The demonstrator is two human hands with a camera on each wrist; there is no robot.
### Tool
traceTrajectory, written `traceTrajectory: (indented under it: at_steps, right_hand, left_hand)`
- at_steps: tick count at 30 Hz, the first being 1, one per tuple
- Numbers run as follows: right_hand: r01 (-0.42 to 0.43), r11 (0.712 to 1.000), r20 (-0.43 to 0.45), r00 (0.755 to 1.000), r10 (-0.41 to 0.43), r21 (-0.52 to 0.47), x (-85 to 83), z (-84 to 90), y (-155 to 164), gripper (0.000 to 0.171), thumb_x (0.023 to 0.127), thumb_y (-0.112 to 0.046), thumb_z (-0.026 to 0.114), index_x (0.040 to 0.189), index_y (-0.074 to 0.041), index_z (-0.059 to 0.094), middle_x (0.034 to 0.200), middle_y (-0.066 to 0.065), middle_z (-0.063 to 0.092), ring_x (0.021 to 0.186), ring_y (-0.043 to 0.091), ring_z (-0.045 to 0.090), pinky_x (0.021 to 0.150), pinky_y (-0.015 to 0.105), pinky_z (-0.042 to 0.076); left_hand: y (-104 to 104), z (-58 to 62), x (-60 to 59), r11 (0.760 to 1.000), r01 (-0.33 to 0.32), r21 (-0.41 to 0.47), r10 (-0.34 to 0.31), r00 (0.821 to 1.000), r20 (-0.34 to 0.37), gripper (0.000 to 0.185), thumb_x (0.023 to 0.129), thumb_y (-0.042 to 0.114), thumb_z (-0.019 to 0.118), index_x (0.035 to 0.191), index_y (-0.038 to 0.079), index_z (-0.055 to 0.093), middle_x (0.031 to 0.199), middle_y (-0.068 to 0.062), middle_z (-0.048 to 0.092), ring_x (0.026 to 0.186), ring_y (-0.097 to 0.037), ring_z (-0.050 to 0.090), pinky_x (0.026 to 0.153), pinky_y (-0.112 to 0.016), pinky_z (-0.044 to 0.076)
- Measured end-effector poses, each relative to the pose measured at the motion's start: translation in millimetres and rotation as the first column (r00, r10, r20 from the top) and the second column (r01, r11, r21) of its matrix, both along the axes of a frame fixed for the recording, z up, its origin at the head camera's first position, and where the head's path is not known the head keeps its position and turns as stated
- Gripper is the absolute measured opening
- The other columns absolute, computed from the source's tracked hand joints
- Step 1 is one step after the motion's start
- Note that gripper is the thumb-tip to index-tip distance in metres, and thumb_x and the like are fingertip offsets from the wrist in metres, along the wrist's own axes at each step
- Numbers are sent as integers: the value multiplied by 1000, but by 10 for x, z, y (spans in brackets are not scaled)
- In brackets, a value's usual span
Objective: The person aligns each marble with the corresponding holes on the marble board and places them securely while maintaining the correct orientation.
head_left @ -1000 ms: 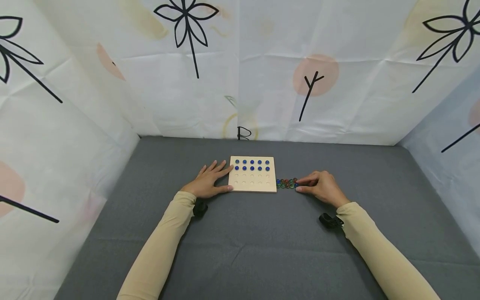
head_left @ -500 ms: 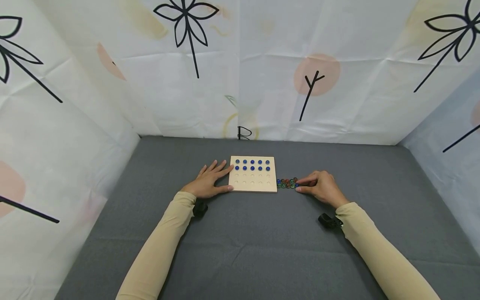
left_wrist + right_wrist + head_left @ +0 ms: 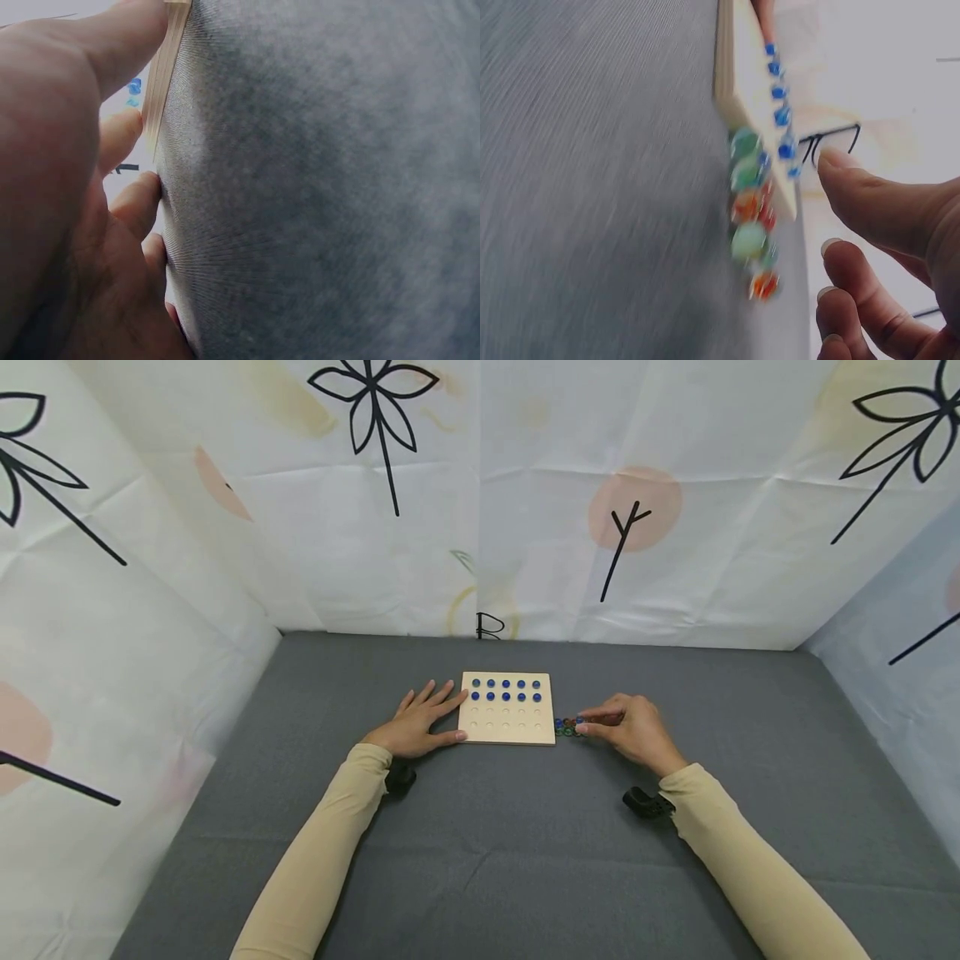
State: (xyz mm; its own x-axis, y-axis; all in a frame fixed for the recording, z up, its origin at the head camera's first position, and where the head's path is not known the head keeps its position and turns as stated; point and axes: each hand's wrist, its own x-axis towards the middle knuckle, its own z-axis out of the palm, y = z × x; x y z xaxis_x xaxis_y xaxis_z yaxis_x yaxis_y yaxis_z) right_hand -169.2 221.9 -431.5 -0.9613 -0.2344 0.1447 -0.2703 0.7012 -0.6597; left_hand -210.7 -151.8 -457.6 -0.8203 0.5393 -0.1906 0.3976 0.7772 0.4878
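A pale wooden board (image 3: 506,735) lies on the grey cloth, its two far rows filled with blue marbles (image 3: 506,697) and its two near rows showing bare hollows. My left hand (image 3: 408,731) rests flat with fingers spread, thumb and a finger touching the board's left edge. Loose green, orange-red and blue marbles (image 3: 747,206) sit in a double line against the board's right side. Just above their right end, my right hand (image 3: 637,731) pinches a blue marble (image 3: 580,721) between thumb and fingertips. The right wrist view does not show that marble.
Grey cloth (image 3: 480,860) covers the table around the board. White printed sheets (image 3: 525,552) hang behind the table and along both sides. Each wrist wears a black camera mount (image 3: 648,802).
My right hand has lifted and moved left toward the board, taking the blue marble from the right end of the loose line. My left hand has stayed at the board's edge.
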Motion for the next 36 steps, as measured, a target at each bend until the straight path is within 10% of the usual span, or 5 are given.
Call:
traceTrajectory:
  at_steps: [36]
  right_hand:
    - [-67,995,-12,998,66,-72,-238,28,-1014,22,87,-21,84,102,-6,83,80,5,69,67,17,60,56,29,45]
  left_hand:
    - [36,57,-8,999,-28,-32,29,999,15,80,99,55,60,164,26,23,169,-7,12,156,-33,-1,123,-56,-4]
